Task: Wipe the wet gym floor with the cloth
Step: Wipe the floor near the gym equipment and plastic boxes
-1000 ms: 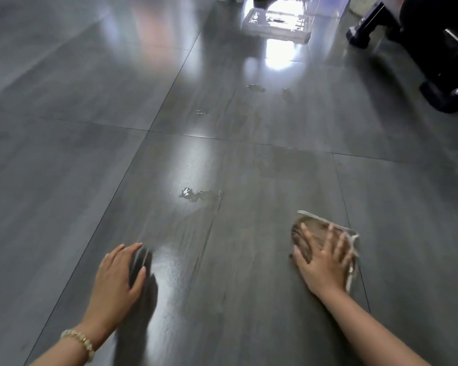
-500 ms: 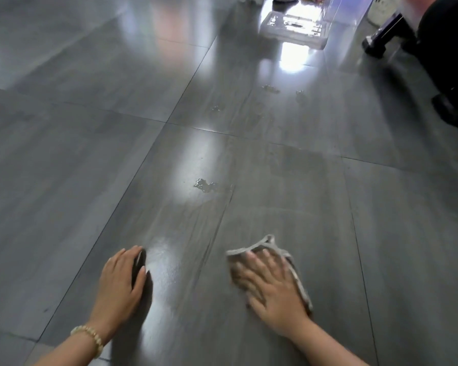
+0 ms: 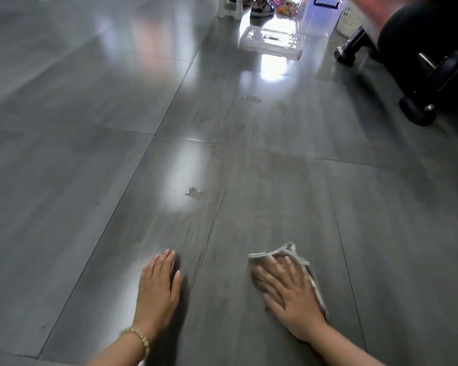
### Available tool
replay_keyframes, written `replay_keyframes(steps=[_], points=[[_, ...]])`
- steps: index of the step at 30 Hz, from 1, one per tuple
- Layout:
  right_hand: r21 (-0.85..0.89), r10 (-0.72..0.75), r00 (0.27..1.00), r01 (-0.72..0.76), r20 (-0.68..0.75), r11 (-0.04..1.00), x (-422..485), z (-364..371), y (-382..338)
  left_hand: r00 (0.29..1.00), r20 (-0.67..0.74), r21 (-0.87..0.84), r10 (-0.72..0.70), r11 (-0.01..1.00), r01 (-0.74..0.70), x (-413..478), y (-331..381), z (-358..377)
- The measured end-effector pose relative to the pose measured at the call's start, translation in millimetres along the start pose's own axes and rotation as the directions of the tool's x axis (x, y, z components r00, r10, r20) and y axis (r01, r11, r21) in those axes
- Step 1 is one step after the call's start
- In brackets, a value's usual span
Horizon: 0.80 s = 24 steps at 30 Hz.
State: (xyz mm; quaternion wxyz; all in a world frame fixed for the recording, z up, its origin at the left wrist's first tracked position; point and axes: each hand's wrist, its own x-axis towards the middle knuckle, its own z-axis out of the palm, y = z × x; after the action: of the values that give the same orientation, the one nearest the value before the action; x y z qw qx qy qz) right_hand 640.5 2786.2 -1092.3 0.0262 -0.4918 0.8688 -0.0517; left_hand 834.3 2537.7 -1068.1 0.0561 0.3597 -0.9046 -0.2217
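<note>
Glossy grey tiled floor (image 3: 90, 180) is seen across the whole frame. The right hand (image 3: 291, 294) is laid flat, fingers spread, on a crumpled brownish cloth with pale edging (image 3: 275, 254), lower right of centre. The left hand (image 3: 158, 291), fingers straight, is rested flat on bare tile at lower centre, apart from it. A small water puddle (image 3: 195, 192) is seen mid-frame.

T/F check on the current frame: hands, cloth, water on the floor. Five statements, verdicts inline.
1. The right hand presses flat on the cloth. True.
2. The left hand holds a second cloth. False: it rests bare on the floor.
3. A small puddle lies ahead of both hands. True.
4. The cloth covers that puddle. False: it lies apart from it, nearer the person.
5. The left wrist wears a bead bracelet. True.
</note>
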Motion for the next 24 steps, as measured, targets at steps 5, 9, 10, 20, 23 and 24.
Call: replay_keyframes(steps=[5,9,10,20,23,24], points=[[0.175,0.841,0.531,-0.842,0.104,0.51,42.6,-28.9,69.4,0.996,0.025,0.033,0.085,0.996,-0.086,8.5,26.6,12.0],[0.15,0.513,0.853,-0.522,0.094,0.84,141.9,-12.6,-1.5,0.997,-0.011,0.104,0.076,0.992,-0.075,15.8,10.4,18.0],[0.087,0.326,0.944,-0.329,0.043,0.94,147.6,-6.1,-32.6,0.998,-0.017,0.102,0.057,0.993,-0.055,18.6,7.4,17.8],[0.131,0.548,0.836,-0.546,0.022,0.828,100.9,-21.2,121.7,0.999,0.006,0.121,0.05,0.991,-0.05,39.5,22.4,31.6],[0.171,0.601,0.787,-0.617,0.139,0.768,157.5,-21.6,79.5,0.995,-0.038,0.145,0.093,0.986,-0.087,42.3,29.3,32.8],[0.173,0.471,0.872,-0.488,0.133,0.856,169.7,-14.8,48.8,0.995,-0.067,0.131,0.073,0.989,-0.064,43.1,28.9,33.3]])
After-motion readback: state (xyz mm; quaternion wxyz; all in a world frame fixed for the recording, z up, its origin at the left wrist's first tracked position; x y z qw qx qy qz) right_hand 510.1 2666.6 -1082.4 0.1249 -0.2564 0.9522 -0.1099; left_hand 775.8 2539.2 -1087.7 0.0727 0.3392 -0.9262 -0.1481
